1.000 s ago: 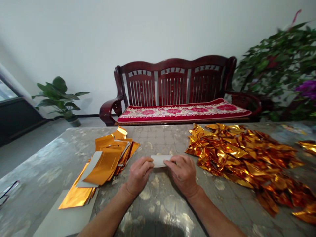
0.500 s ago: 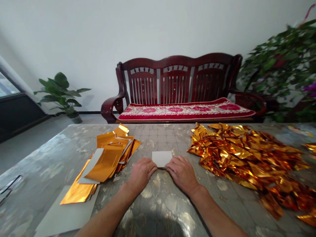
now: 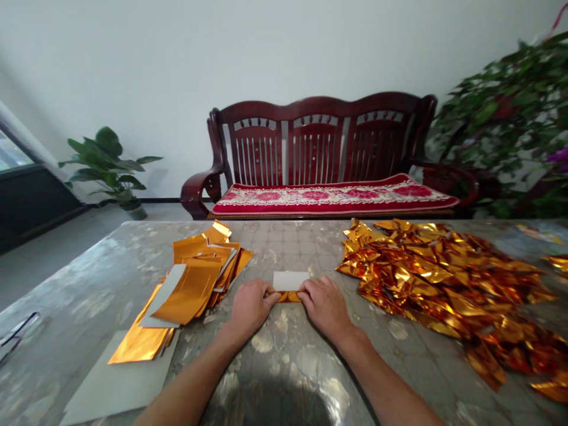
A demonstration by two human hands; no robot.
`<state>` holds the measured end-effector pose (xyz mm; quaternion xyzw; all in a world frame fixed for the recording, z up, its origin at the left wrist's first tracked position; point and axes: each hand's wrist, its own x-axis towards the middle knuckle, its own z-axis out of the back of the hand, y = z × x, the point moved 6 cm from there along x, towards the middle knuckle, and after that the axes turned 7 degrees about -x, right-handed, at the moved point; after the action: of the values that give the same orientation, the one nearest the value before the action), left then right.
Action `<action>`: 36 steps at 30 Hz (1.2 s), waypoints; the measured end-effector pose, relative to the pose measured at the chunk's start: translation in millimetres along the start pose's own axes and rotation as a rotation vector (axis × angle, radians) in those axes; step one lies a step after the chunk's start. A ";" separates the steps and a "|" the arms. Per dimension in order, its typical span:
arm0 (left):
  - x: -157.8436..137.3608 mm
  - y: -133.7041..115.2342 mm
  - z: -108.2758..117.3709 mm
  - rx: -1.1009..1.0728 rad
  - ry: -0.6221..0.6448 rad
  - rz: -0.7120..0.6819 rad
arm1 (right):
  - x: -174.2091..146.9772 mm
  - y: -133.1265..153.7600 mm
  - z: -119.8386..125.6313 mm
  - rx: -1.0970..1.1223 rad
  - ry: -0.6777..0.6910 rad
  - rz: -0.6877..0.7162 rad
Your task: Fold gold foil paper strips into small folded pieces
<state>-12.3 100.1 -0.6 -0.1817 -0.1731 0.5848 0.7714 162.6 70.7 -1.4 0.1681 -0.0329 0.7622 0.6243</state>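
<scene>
Gold foil (image 3: 289, 296) shows as a narrow band along the near edge of a small paper (image 3: 290, 280), just below the middle of the frame, on the patterned table (image 3: 284, 355). The band's long axis runs left to right; the white face above it points toward the top of the frame. The left hand (image 3: 252, 305) pinches the band's left end between thumb and fingers, and the right hand (image 3: 326, 302) grips its right end likewise. Left of centre, gold papers (image 3: 189, 296) lie in a heap slanting from lower left to upper right, its lower end on a pale sheet (image 3: 119, 384). Crumpled-looking foil pieces (image 3: 435, 284) spread across the right side. Behind the table, a dark red bench (image 3: 310, 111) with a flowered cover (image 3: 319, 196) stands between a potted plant (image 3: 106, 165) at the left and leafy branches (image 3: 510, 118) at the upper right.
</scene>
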 end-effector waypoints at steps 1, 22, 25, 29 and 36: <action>0.1 -0.8 0.1 0.027 -0.005 -0.011 | 0.4 0.6 0.2 -0.010 -0.001 0.001; -20.6 -40.6 -28.0 0.252 0.045 -0.346 | -1.5 8.5 -1.9 -0.092 -0.040 -0.179; -24.8 -45.6 -33.1 0.326 0.068 -0.349 | -1.3 9.5 -4.4 -0.095 -0.058 -0.186; -31.2 -47.0 -36.2 0.389 0.080 -0.345 | -1.7 4.4 -5.1 -0.067 -0.074 -0.174; -41.3 -35.4 -31.1 0.462 0.066 -0.250 | -4.8 -13.2 -0.9 -0.059 -0.053 -0.212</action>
<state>21.7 49.0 -13.0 0.0028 -0.0308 0.5028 0.8638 175.9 69.3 -5.8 0.1723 -0.0537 0.6860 0.7049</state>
